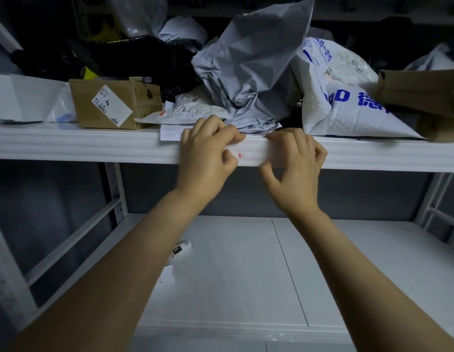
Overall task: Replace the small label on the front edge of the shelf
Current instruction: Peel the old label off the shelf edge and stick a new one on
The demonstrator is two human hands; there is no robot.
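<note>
At the shelf's front edge (94,146), seen from the head camera, a person's two hands work on the small label (248,156), a pale strip with a red mark lying flat against the edge face. The left hand (208,151) holds the strip's left end between its curled forefinger and thumb, the other fingers hooked over the lip. The right hand (294,161), fingers bent, is blurred at the strip's right end; whether it grips or only presses cannot be told. A handwritten slip (171,133) sits just left of the left hand. Above are a cardboard box (114,105) and a grey mailer bag (248,67).
</note>
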